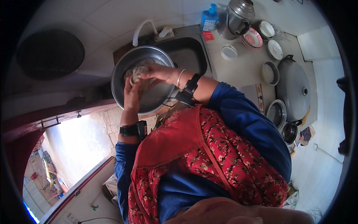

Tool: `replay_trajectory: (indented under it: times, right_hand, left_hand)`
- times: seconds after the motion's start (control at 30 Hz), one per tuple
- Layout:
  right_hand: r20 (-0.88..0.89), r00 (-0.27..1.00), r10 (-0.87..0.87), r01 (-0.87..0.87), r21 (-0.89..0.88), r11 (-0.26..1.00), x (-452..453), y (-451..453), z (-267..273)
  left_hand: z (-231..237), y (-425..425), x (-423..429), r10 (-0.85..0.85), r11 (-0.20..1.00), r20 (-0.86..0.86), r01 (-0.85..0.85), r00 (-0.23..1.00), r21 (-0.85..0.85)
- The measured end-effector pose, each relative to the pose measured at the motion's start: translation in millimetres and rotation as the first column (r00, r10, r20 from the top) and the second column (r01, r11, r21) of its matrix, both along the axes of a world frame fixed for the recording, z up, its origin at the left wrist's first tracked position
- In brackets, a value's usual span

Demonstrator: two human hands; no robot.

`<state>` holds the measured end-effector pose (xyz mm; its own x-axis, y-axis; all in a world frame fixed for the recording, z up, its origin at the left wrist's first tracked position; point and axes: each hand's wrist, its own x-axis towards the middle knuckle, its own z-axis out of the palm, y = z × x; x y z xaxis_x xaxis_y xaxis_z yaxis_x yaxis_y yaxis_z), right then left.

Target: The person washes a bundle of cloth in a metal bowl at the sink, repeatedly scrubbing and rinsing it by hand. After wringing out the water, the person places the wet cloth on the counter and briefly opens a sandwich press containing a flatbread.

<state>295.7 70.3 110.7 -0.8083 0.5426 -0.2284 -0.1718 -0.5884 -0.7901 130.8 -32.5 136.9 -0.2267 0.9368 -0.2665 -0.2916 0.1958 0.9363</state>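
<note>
Over a large round metal basin (115, 84), both hands hold a crumpled, wet-looking greyish-beige wad (138, 73), perhaps cloth; its material cannot be told for certain. My left hand (132, 93) grips it from the near left side with the fingers pointing up. From the right, my right hand (160, 73) closes on it, a pale bangle at the wrist. More greyish material lies behind the wad, partly hidden by the fingers. Some pale material or liquid shows inside the basin.
The basin overlaps a metal sink (186, 53) below a white curved faucet (136, 36). A blue pump bottle (209, 20), a metal kettle-like vessel (233, 23), several bowls and a large lidded pan (293, 89) stand on the right counter.
</note>
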Motion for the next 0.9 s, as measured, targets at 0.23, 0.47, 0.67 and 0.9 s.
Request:
replay_trajectory:
  times: [0.23, 0.47, 0.67, 0.9]
  right_hand:
    - [0.026, 0.997, -0.072, 0.060, 0.316, 0.947, 10, -4, 14]
    - [0.183, 0.974, -0.132, 0.076, 0.286, 0.955, 32, 0, 1]
    - [-0.035, 0.906, -0.422, 0.399, 0.406, 0.822, 40, 1, 24]
    - [0.069, 0.986, -0.150, 0.131, 0.227, 0.965, 49, -31, 24]
  left_hand:
    - [6, 2, 4, 0.009, 0.999, -0.093, -0.006, 0.996, 0.032]
    - [18, -3, -22, -0.023, 0.999, 0.230, 0.015, 0.973, 0.038]
    - [23, 13, -24, -0.129, 0.991, 0.366, 0.132, 0.922, 0.016]
    - [12, 31, 41, -0.386, 0.887, 0.454, 0.459, 0.803, -0.058]
